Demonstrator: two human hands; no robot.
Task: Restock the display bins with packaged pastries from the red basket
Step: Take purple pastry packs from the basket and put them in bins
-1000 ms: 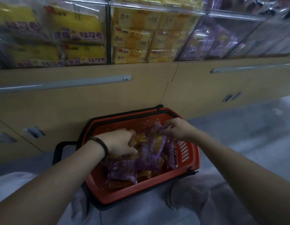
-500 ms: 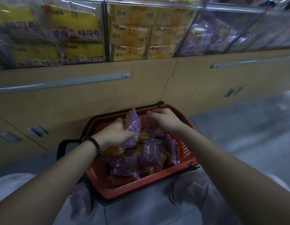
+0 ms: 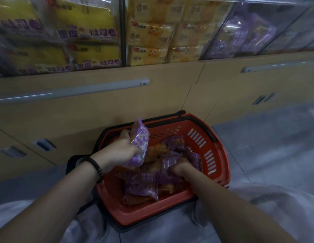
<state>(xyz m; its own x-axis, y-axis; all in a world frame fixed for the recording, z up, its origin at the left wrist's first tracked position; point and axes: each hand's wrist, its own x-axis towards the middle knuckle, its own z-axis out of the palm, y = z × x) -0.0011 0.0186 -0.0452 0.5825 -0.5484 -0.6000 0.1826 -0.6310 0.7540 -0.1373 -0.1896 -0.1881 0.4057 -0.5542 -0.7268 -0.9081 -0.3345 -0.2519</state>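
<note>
Your right hand [image 3: 179,168] is sunk knuckles-up into the crinkly heap of pastry packets [image 3: 144,188] — its grip cannot be told. Your left hand [image 3: 121,151], beaded bracelet [image 3: 96,168] at the wrist, clasps one glossy purple packet [image 3: 140,142] upright over the slotted red plastic basket [image 3: 191,126] — below the clear display bins [image 3: 152,32].

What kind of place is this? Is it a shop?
Probably a shop's bakery aisle: clear plastic display bins stacked with yellow packaged breads, and a red plastic shopping basket of purple-wrapped pastries on the floor.
</note>
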